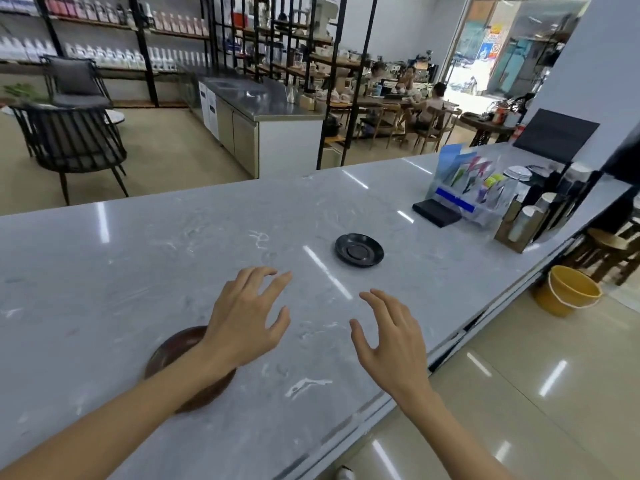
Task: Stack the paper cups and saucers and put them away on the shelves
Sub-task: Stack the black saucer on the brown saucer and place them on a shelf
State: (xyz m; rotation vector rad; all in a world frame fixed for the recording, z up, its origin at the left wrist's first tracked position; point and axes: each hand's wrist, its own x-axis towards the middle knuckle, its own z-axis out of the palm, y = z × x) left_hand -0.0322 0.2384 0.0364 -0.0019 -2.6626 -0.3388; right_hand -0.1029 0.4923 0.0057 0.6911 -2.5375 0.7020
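Brown saucer (166,355) half hidden under left hand (242,320); both hands spread, empty; right hand (391,337) hovering.

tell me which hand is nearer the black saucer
Right, narrowly. The right hand hovers open just below the black saucer, fingertips pointing toward it. The left hand is lower and further left, its wrist over the brown saucer.

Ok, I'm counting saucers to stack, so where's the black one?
The black saucer sits alone on the marble counter, ahead of the open right hand, toward the leaflet holder.
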